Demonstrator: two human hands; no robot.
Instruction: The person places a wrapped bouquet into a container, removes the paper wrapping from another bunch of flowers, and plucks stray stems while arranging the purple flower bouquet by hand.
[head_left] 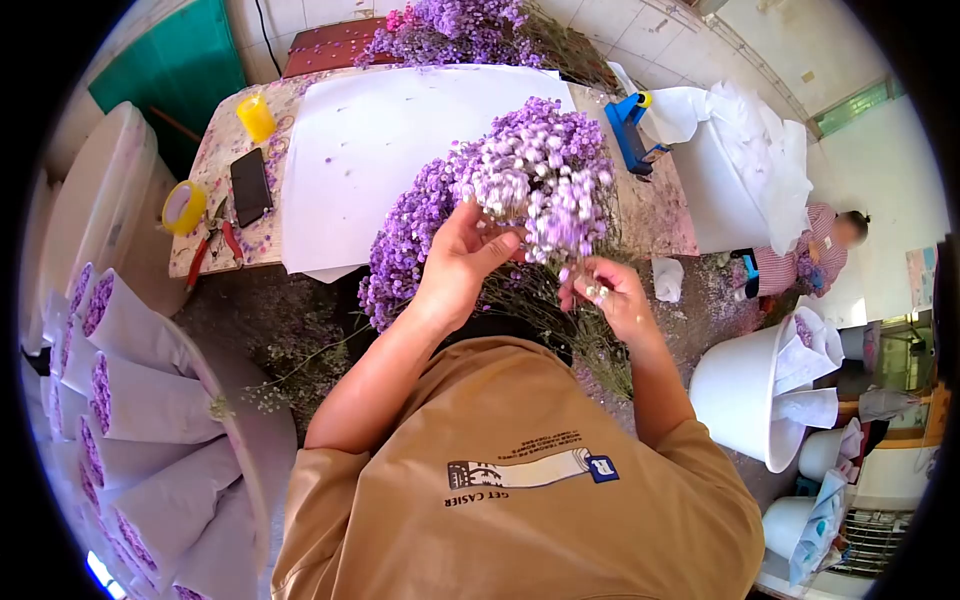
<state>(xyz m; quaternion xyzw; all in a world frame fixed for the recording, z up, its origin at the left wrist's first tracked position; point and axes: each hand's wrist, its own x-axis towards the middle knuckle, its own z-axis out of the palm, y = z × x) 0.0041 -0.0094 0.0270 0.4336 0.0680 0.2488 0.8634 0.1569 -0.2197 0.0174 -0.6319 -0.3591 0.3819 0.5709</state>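
My left hand [465, 258] is closed around the stems of a bunch of purple and white flowers [545, 180], just below the blossoms. My right hand [612, 295] is beside the bunch's lower right, its fingers curled on a small sprig with pale buds [598, 292]. More purple flowers [405, 245] lie to the left of the bunch, partly behind my left forearm. Green stems hang below, between my hands. Beyond the bunch, a large sheet of white paper [350, 150] covers the middle of the table [655, 215].
On the table's left are yellow tape rolls [256, 118], a black phone [251, 187] and red-handled pliers [232, 243]; a blue tape dispenser [630, 135] is right. Wrapped bouquets [150, 400] stand lower left. A white tub [735, 390] and a seated person [800, 255] are right.
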